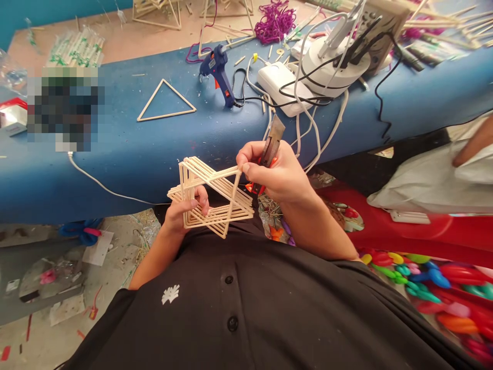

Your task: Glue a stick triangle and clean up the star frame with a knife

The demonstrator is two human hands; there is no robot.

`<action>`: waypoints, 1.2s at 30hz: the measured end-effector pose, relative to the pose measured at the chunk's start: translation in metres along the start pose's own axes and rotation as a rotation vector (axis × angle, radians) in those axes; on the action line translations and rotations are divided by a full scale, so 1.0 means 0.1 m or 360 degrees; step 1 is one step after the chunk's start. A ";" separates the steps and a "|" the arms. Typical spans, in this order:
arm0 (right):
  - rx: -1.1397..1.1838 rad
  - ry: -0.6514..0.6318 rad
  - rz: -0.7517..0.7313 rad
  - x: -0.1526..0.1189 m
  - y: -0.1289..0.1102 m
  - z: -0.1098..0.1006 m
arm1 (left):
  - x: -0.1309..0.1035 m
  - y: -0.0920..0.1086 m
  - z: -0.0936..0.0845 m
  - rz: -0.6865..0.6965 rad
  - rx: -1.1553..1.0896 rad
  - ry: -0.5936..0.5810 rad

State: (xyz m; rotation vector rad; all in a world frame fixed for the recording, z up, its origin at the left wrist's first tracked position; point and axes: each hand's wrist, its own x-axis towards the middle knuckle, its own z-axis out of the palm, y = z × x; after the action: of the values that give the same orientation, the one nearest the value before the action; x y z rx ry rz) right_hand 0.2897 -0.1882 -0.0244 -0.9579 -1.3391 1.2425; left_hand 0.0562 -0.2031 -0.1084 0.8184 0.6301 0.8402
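Observation:
My left hand [185, 208] is closed around the left side of a star-shaped frame [210, 177] of stacked, pale wooden sticks, its fingers reaching inside. The frame is tilted in front of my body. At its upper right corner my right hand [279, 172] pinches a stick end between thumb and index finger. That same hand also keeps a pair of pliers [272, 141] with orange-red handles in its palm, metal jaws pointing up. A single triangle [167, 115] of sticks lies flat on the blue table [127, 149], and a blue glue gun [219, 74] stands behind.
White power adapter [283, 87], round power strip [327, 67] and tangled cables occupy the right side. Purple yarn [274, 21] and more stick frames [157, 13] sit at the back. Wrapped sticks [79, 46] lie far left. Colourful balloons [442, 288] are low on the right.

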 end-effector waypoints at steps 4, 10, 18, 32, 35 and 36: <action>0.0224 0.0000 0.0121 0.02 0.04 0.03 | 0.03 0.01 0.02 -0.0059 -0.0152 0.0034; 0.0322 0.0064 0.0098 0.02 -0.04 -0.07 | 0.06 -0.02 -0.01 -0.0080 -0.0281 0.0033; -0.0724 0.0476 0.0082 -0.45 -0.07 -0.77 | 0.10 -0.01 -0.05 -0.0123 -0.0287 -0.0023; -0.0292 -0.0083 -0.0647 -0.31 0.09 -0.12 | 0.19 -0.12 -0.01 -0.0354 -0.0213 -0.0138; -0.0173 -0.0008 -0.0626 -0.31 0.10 -0.12 | 0.14 -0.07 -0.06 -0.0359 -0.0219 -0.0075; -0.0152 -0.0011 -0.0599 -0.31 0.09 -0.13 | 0.13 -0.06 -0.08 -0.0345 -0.0214 -0.0072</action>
State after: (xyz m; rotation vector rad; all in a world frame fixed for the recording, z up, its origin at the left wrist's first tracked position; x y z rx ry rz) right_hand 0.3062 -0.2153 -0.0394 -0.7234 -1.5134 0.9026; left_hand 0.0591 -0.1920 -0.1192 0.6330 0.6039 0.6572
